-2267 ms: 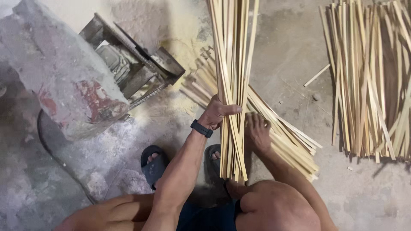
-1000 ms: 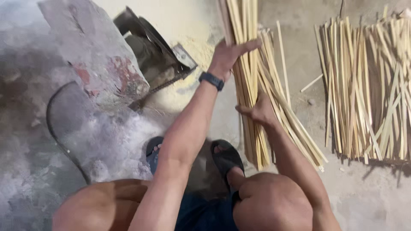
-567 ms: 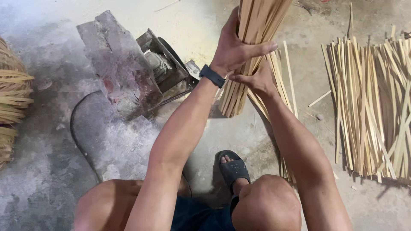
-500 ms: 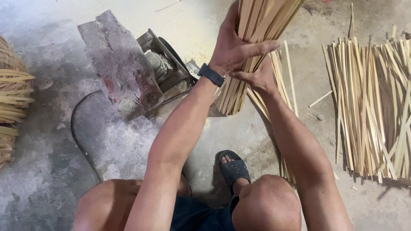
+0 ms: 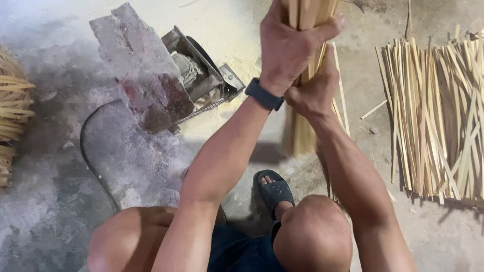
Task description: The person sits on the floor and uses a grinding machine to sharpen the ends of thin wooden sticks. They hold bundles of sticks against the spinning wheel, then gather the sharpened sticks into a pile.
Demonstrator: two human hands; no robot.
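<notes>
Dusty concrete floor (image 5: 60, 211) fills the head view, pale with sawdust toward its far edge. At the middle of that far stretch the person's left hand (image 5: 290, 48) is wrapped tight round a bundle of bamboo strips (image 5: 307, 15), fingers curled across the front of it and the thumb side behind; a dark wristband (image 5: 264, 94) sits just below on the forearm. The right hand (image 5: 315, 93) closes on the same bundle directly beneath the left one, the two hands touching. The strips stand nearly upright, running out of the top of the picture above the left hand, while their lower ends (image 5: 302, 141) come down below the right hand toward the floor in front of a dark sandal (image 5: 275, 189).

Toward the right edge of the floor a loose spread of cut strips (image 5: 438, 116) lies flat, well apart from both hands. Left of the hands a grey stone block (image 5: 138, 65) rests against a small motor-driven machine (image 5: 199, 70), with a black cable (image 5: 88, 151) curving away from it. At the far left edge part of a coiled heap of strips (image 5: 12, 111) shows.
</notes>
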